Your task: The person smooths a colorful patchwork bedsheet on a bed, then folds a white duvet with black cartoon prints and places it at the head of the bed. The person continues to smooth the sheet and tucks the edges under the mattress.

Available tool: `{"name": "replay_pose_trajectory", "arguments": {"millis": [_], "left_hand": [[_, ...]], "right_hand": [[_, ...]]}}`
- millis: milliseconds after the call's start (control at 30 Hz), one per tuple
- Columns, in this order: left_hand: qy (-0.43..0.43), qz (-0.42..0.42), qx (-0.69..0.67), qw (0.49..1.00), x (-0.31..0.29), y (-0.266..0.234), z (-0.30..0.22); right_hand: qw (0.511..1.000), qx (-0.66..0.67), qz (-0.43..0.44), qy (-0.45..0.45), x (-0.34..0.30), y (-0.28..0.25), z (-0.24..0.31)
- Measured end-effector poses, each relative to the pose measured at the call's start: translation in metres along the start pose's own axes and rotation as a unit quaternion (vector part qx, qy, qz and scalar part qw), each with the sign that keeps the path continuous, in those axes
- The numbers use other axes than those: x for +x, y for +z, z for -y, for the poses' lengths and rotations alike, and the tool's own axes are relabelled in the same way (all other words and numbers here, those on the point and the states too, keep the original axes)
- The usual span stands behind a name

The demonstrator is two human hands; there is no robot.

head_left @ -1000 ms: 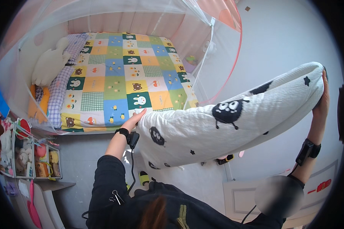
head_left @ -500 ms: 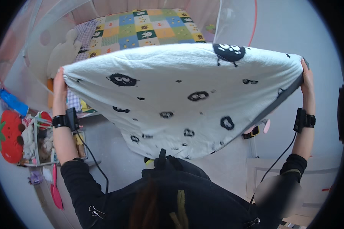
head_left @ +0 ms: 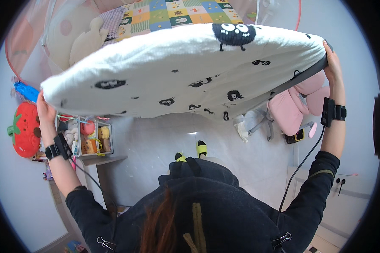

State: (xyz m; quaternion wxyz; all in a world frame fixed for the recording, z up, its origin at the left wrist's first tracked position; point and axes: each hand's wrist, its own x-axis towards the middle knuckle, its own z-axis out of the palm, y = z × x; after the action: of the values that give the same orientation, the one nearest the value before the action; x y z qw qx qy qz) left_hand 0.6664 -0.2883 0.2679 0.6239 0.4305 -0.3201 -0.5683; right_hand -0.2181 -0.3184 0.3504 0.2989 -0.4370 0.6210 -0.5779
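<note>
Since half a second ago the white blanket (head_left: 185, 71) has swung up from a hanging sheet into a nearly flat, billowing spread, and since a full second ago the left hand has travelled right out to the far corner, so both arms are now flung wide. From the head view — the only one there is — the left hand (head_left: 45, 110) is clenched on the blanket's left corner, low beside the red tomato-shaped cushion (head_left: 25, 130), and the right hand (head_left: 332, 63) is closed over the right corner, up high, where a dark grey underside shows along the edge. I'd judge this to be the shake-out step, the cloth caught at the top of its lift and full of air; the next move looks to me to call for keeping both corners gripped and level while the blanket is carried forward and let down over the bed (head_left: 185, 14), whose chequered patchwork cover peeks out beyond the far edge. The blanket itself is soft and thick-looking, white with scattered little black cartoon creatures and one large round one with white eyes near the far side; it floats well above the pale floor (head_left: 156, 152), touching nothing but the two hands. Below it stand a small clear organiser of toys (head_left: 88, 139) and a pink plush heap (head_left: 295, 109) — both well clear of the cloth.
</note>
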Motion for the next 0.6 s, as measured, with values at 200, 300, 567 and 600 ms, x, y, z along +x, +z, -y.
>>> {"name": "replay_pose_trajectory", "arguments": {"millis": [200, 300, 567, 600], "left_hand": [[-0.217, 0.056, 0.215, 0.951, -0.058, -0.004, 0.044], [-0.011, -0.102, 0.073, 0.992, -0.053, -0.04, 0.019], [0.006, -0.148, -0.053, 0.988, -0.053, -0.1, 0.02], [0.017, -0.163, -0.059, 0.985, -0.049, -0.098, 0.022]], "right_hand": [[0.983, 0.027, 0.154, 0.092, -0.013, 0.007, 0.028], [0.984, 0.15, 0.082, -0.058, -0.026, 0.024, 0.039], [0.98, -0.137, 0.139, 0.035, -0.081, 0.042, -0.013], [0.99, -0.098, 0.105, 0.014, -0.081, 0.037, -0.011]]}}
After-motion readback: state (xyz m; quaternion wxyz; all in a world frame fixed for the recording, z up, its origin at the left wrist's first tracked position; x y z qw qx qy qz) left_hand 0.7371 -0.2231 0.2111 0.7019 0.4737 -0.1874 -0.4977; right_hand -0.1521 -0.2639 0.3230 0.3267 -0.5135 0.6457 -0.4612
